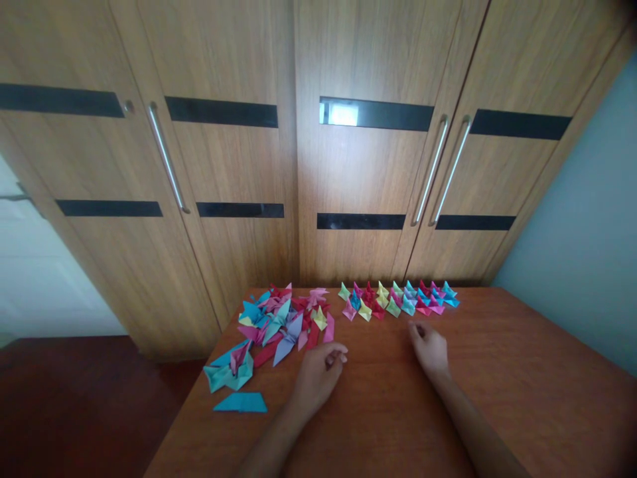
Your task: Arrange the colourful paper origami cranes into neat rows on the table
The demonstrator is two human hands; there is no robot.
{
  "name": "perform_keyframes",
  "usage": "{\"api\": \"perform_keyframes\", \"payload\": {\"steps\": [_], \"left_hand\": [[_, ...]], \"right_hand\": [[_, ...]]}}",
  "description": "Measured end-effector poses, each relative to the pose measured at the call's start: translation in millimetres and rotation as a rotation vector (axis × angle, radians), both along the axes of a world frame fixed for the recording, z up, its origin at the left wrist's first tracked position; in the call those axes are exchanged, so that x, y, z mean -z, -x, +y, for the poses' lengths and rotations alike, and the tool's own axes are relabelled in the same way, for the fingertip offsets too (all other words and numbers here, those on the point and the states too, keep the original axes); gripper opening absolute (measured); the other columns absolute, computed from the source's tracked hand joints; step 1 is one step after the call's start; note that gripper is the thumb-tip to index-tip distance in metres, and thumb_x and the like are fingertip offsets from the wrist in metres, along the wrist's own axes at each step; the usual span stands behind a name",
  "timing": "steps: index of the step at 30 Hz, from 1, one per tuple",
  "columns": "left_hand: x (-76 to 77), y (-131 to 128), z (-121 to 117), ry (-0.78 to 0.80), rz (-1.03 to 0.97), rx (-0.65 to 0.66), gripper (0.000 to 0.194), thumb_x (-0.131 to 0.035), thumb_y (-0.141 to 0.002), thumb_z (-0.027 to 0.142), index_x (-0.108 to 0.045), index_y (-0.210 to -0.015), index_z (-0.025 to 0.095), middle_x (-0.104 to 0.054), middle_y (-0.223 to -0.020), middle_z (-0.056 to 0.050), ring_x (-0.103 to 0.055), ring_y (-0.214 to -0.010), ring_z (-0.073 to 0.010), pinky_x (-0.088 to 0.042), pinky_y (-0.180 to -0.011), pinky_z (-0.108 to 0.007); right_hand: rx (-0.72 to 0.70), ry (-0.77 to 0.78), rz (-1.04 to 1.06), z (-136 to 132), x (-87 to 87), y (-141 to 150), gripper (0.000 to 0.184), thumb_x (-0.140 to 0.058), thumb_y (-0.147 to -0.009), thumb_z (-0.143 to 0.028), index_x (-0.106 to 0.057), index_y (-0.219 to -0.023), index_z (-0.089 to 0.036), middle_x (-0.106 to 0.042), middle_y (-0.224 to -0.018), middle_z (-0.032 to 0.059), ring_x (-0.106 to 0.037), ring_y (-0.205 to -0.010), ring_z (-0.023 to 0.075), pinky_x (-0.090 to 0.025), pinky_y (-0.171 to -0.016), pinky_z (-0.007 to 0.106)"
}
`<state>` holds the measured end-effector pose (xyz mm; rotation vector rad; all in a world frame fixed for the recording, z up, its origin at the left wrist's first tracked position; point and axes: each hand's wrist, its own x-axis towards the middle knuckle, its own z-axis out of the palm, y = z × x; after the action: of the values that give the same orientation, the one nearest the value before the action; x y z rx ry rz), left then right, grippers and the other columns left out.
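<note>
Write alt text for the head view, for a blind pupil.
A left hand is beside a heap of colourful origami, and a right hand is near rows of small origami figures, on a brown table before wooden cabinet doors.

A big wooden cupboard (239, 166) stands behind the brown worktop (527, 378). It has shiny black strips (221, 111) going across and three long silver handles (168, 159). A bright patch of light (343, 113) shines on one strip. On the left are a white door (34, 279) and a dark red floor (89, 411). A pale blue wall (587, 245) is on the right.
</note>
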<state>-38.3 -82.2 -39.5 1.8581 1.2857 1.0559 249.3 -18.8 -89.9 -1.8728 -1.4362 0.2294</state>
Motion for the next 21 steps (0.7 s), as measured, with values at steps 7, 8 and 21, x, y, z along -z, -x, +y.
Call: {"api": "perform_keyframes", "payload": {"steps": [7,8,21], "left_hand": [[-38.2,58.1,-10.7,-0.229,0.289,-0.191,0.022,-0.046,-0.083,0.023,-0.066,-0.093,0.021,-0.068,-0.090,-0.003,-0.062,-0.077,-0.0168,-0.047,-0.072,-0.027],[-40.9,71.4,-12.9,-0.243,0.342,-0.227,0.023,-0.045,-0.084,0.025,-0.065,-0.095,0.022,-0.068,-0.092,-0.003,-0.062,-0.079,-0.0171,-0.047,-0.073,-0.028],[-34.8,205.5,-44.4,-0.037,0.717,-0.452,0.036,-0.044,-0.083,0.039,-0.063,-0.104,0.019,-0.065,-0.105,-0.009,-0.062,-0.095,-0.0244,-0.047,-0.087,-0.035]], "right_hand": [[-0.096,0.025,-0.056,-2.0,-1.1,1.6,0.036,-0.038,-0.085,-0.046,-0.065,-0.087,-0.022,-0.070,-0.079,0.0063,-0.066,-0.078,0.0232,-0.042,-0.063,0.025],[-0.100,0.026,-0.059,-1.9,-1.1,1.1,0.036,-0.038,-0.085,-0.046,-0.065,-0.086,-0.022,-0.070,-0.077,0.0059,-0.066,-0.076,0.0228,-0.042,-0.062,0.025],[-0.137,-0.012,-0.022,-0.5,1.4,1.0,0.035,-0.040,-0.083,-0.047,-0.064,-0.082,-0.022,-0.069,-0.075,0.0042,-0.065,-0.071,0.0211,-0.039,-0.061,0.024]]}}
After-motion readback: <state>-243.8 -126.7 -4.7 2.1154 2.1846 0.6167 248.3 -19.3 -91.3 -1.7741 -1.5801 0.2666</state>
